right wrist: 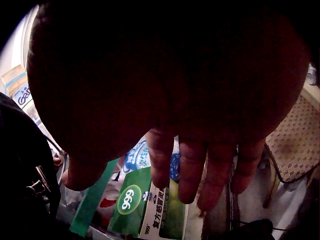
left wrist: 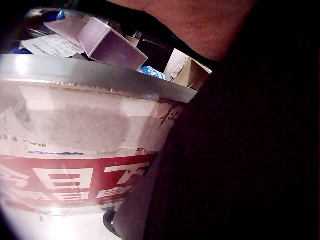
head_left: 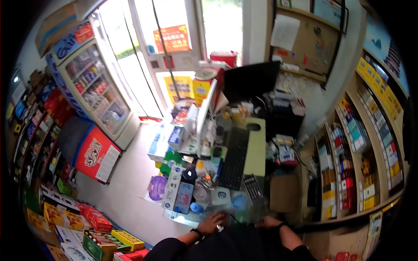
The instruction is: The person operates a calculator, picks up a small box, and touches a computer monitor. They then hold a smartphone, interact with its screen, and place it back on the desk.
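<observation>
In the head view my left hand (head_left: 212, 223) is at the near edge of the cluttered glass counter (head_left: 174, 217), close to my body, with its back showing. The left wrist view has skin (left wrist: 200, 25) at the top, but its fingers are hidden. My right hand (head_left: 269, 222) is at the near edge too, further right. From the right wrist, its fingers (right wrist: 191, 170) hang spread and fairly straight, with nothing gripped. Behind them are a green and white medicine box (right wrist: 132, 202) marked 999 and a green strip (right wrist: 95, 200).
On the counter are a phone (head_left: 183, 198), a black keyboard (head_left: 233, 166) and a monitor (head_left: 251, 82). A purple box (left wrist: 115, 47) and receipt (left wrist: 52, 46) lie behind a grey rim (left wrist: 100, 75). A drinks fridge (head_left: 98, 87) is at left, stocked shelves (head_left: 344, 174) at right.
</observation>
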Available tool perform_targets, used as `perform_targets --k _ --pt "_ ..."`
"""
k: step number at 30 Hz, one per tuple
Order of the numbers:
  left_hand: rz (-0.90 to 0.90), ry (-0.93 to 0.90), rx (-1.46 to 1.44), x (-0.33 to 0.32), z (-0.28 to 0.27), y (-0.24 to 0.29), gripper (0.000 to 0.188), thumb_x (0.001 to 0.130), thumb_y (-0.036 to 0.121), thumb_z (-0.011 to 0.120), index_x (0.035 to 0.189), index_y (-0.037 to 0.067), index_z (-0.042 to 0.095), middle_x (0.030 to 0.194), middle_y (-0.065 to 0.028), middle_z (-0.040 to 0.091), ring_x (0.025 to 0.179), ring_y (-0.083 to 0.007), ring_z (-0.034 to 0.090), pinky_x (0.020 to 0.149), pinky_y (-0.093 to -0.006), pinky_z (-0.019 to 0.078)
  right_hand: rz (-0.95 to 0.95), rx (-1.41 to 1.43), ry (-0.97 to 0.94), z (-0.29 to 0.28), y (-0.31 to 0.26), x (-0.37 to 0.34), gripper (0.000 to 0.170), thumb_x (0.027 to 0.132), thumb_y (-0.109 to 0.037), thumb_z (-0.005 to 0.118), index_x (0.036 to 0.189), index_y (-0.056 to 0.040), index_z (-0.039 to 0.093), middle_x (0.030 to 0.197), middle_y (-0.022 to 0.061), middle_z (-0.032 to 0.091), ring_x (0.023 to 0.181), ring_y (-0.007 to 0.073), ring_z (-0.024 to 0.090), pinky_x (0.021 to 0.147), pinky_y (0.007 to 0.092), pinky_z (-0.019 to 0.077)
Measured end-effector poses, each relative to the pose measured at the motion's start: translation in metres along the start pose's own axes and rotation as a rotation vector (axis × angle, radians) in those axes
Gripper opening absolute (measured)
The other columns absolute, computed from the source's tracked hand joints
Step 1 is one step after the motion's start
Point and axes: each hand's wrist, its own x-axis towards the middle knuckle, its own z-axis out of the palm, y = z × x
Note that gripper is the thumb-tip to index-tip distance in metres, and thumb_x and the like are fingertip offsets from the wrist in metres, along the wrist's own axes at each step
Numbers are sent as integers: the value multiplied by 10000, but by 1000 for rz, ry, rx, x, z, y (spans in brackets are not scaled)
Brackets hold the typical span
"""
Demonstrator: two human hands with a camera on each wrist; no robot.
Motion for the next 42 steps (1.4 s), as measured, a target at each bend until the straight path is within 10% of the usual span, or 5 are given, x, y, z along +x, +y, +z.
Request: perform_targets --k 3,11,18,29,42 --pt "22 118 -192 6 11 -9 414 922 211 619 1332 162 641 1537 -102 523 1438 -328 472 1104 -494 435 -182 103 19 7 21 13 615 899 -523 808 1236 -15 723 1156 179 768 1064 285 708 931 432 544" --pt "0 139 41 8 -28 15 437 856 273 681 1273 143 667 1493 -87 566 1384 -341 497 1087 -496 439 98 317 239 -1 11 4 760 887 -612 809 1305 13 695 1240 187 735 1165 290 684 984 429 540" --pt "-33 145 14 9 -34 21 354 891 210 601 1231 159 684 1462 -84 584 1376 -337 502 1111 -496 430 24 189 889 -32 19 37 946 912 -666 741 1551 -19 479 1516 245 523 1394 404 525 1100 528 474" --pt "-12 146 51 7 -29 16 369 937 325 654 1268 161 675 1461 -81 576 1368 -334 506 1071 -480 432 -128 -319 1058 -23 -72 75 1041 836 -442 849 1611 11 321 1439 232 496 1296 423 461 1135 494 396" --pt "-15 125 52 8 -28 15 352 901 305 682 1219 154 677 1482 -89 571 1381 -343 498 1084 -484 429 -53 -441 923 14 -86 26 1156 763 -598 866 1607 0 349 1155 160 531 1085 350 529 959 450 401"
